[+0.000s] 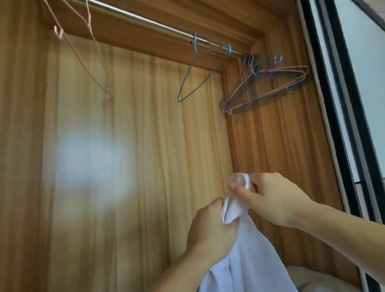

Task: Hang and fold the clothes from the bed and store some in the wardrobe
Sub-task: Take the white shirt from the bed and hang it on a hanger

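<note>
I face the open wooden wardrobe. A white garment hangs down from both my hands in front of it. My left hand grips a bunched fold of the cloth near its top. My right hand pinches the topmost edge of the same garment between thumb and fingers, just above and right of the left. A steel rail crosses the top of the wardrobe. On it hang a pink wire hanger, a blue wire hanger and a cluster of several wire hangers at the right end.
A sliding door with black frames and a pale panel stands at the right of the wardrobe. Some pale folded cloth lies low at the bottom right, behind the garment. The wardrobe's back wall shows a bright reflection.
</note>
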`<action>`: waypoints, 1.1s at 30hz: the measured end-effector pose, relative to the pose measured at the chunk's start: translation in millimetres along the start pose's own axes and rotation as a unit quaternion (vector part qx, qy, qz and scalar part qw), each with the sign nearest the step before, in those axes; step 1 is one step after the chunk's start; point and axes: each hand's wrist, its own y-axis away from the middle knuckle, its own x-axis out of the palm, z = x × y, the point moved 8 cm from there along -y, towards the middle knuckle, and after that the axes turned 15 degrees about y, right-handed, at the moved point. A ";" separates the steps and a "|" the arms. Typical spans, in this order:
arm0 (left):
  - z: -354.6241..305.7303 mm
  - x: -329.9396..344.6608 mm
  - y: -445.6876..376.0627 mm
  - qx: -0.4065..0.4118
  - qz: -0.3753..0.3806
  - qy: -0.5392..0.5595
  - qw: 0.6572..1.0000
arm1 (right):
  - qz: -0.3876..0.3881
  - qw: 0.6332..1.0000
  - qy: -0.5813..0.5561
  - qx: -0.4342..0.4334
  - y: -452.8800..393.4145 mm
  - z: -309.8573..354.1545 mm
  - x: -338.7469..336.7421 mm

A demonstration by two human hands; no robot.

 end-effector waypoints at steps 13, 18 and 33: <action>6.4 -96.7 -106.9 0.053 -0.133 -0.089 0.986 | -0.163 0.976 0.088 -0.112 -161.2 33.6 -0.7; -33.0 -120.9 -151.0 0.088 -0.172 -0.135 0.972 | -0.395 0.884 0.182 -0.171 -217.1 49.5 -90.5; -33.7 -139.9 -212.8 0.121 -0.207 -0.190 0.952 | -0.210 0.823 0.527 -0.021 -342.6 39.6 -119.6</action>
